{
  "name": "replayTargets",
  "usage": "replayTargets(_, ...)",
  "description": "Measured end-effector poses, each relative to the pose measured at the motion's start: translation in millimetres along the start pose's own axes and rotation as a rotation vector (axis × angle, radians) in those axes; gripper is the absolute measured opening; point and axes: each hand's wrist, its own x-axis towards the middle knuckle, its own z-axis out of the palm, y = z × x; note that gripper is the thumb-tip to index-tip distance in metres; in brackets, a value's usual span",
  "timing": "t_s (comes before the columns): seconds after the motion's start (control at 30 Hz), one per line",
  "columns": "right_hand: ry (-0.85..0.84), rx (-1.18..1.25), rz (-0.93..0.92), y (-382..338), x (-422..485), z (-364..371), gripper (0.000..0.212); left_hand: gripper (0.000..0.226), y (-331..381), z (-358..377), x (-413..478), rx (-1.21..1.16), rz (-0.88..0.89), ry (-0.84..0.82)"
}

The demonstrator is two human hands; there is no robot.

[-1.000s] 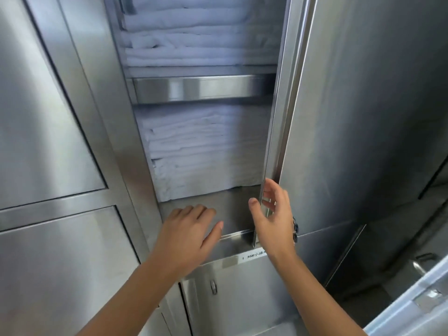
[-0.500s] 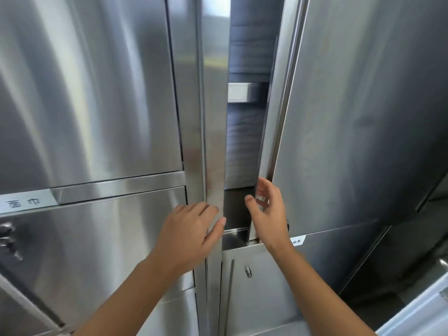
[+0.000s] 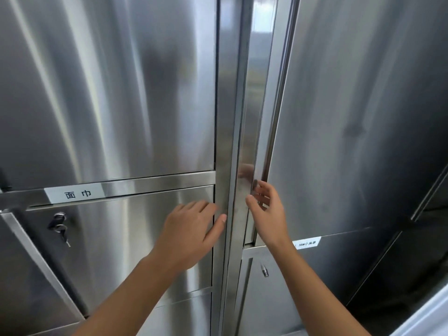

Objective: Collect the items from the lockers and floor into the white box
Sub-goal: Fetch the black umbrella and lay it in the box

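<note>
- Progress, as a judgement: no collected item shows anywhere here and neither hand carries one, so nothing in view counts toward the collecting; how much has gone into the white box cannot be told.
- Far left, a lower locker door (image 3: 116, 243) with a keyed lock (image 3: 59, 225), keys hanging from it, sits under a white label (image 3: 75, 193) printed with two characters. It looks shut, so its contents are hidden.
- Above it, a tall steel door (image 3: 109, 88) is also shut; nothing inside can be seen.
- The left hand (image 3: 191, 232) lies flat and spread, palm against the lower door just beside the vertical frame post (image 3: 226, 141), thumb tip touching the post. It holds nothing.
- The right hand (image 3: 269, 214) is partly curled, fingers (image 3: 260, 190) hooked on the edge of the large right door (image 3: 351, 117), thumb on the near side. It grips only that door edge.
- That door stands almost closed against the post; only a thin dark slit remains, and the interior is not visible.
- Below, a small locker (image 3: 278, 287) with a lock (image 3: 264, 271) and a second label (image 3: 307, 243) is closed.
- At the bottom right corner a pale edge (image 3: 434, 316) may be the white box, though too little shows to be sure; its contents are out of view.
</note>
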Motion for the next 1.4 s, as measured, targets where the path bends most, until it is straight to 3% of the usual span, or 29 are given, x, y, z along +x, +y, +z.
replayTargets(0.23,0.023,-0.073,-0.123,-7.3,-18.0,-1.2,0.041,0.040,-10.3,-6.0,-5.1,0.024,-0.040,-0.042)
replayTargets(0.6,-0.440,-0.309,-0.277,-15.4,-18.0,23.2,0.051,0.047,-27.8,-9.0,-20.4,0.142,-0.226,-0.081)
replayTargets(0.97,-0.884,-0.277,-0.421,-0.9,-32.5,94.0,0.060,0.061,-19.5,-54.3,-101.1,0.334,-0.657,-0.175)
replayTargets(1.2,-1.248,-0.094,-0.575,-33.7,-140.5,160.4,0.057,0.055,19.7,-112.0,-240.2,0.529,-1.086,-0.101)
replayTargets(1.4,-1.478,-0.008,-0.755,-86.9,-235.1,195.6,0.062,0.048,59.3,-170.3,-330.9,0.713,-1.354,0.009)
